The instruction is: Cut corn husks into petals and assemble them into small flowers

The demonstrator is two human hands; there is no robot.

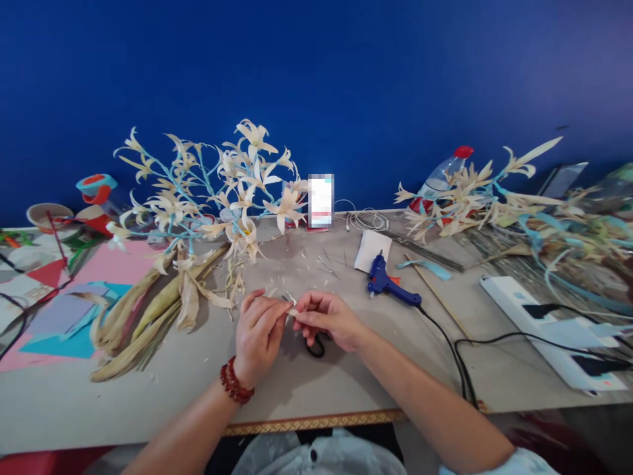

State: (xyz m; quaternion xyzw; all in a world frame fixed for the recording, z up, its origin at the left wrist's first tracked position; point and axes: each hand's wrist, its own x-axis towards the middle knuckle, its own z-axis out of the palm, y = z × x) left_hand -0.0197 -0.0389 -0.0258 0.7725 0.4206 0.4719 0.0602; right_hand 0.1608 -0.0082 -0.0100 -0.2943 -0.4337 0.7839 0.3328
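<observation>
My left hand [260, 333], a red bead bracelet at its wrist, pinches a small pale strip [293, 313] that looks like dried corn husk. The fingertips of my right hand [332, 318] close on the same strip from the other side. Under my hands lie scissors with a black handle [316, 348], mostly hidden. To the left is a bundle of dried corn husks [148, 316]. Husk flowers on blue-wrapped stems [242, 178] stand behind my hands. A blue glue gun [388, 284] rests to the right, its nozzle over a white pad [372, 247].
At the right, a white power strip [539, 330] has black cables running toward the glue gun. More husk flowers [469, 191] lie by a plastic bottle [440, 175]. Coloured paper sheets [64, 343] cover the left side. A phone [320, 201] stands against the blue wall.
</observation>
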